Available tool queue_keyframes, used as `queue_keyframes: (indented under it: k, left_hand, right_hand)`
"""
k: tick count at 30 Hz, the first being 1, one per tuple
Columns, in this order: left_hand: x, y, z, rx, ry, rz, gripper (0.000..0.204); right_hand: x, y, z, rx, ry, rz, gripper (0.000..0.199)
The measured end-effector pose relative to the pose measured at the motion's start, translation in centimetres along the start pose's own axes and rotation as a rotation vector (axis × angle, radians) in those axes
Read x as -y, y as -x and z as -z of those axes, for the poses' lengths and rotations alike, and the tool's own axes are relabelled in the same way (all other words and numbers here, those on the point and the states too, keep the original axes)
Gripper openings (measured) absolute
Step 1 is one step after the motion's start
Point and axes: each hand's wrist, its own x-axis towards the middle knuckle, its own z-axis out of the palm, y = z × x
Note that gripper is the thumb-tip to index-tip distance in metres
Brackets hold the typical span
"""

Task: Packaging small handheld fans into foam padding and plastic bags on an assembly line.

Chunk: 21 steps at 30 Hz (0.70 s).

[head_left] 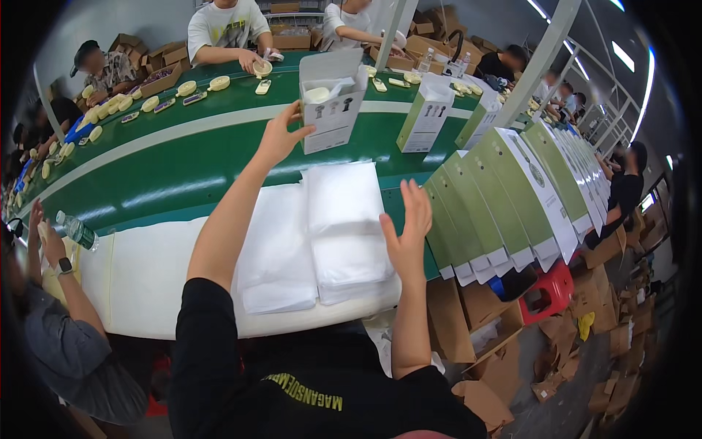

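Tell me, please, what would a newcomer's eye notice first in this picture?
Probably the long green work surface, which curves across the upper half, and the packed row of green-and-white boxes standing at the right. Near the centre, the person's left hand grips the left edge of an open box. Just below it lie two bright white stacks, with the open right hand beside them.

The person wears a black T-shirt (263,413) with short sleeves (206,311) and curved yellow-green lettering (303,390).
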Motion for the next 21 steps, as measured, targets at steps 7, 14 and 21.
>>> queue_keyframes:
  k: [7,14,21]
  left_hand:
    - [6.4,-0.7,-5.3,0.040,0.019,0.165,0.069]
    - [8.6,1.1,-5.0,-0.050,-0.071,0.122,0.067]
    - [3.5,12.1,4.7,0.029,-0.254,0.012,0.058]
  right_hand:
    - [-4.2,8.1,-4.7,0.099,-0.343,-0.436,0.042]
    - [-4.3,8.3,-5.2,0.106,-0.378,-0.485,0.039]
    - [-4.9,8.8,-6.3,0.059,-0.560,-0.604,0.035]
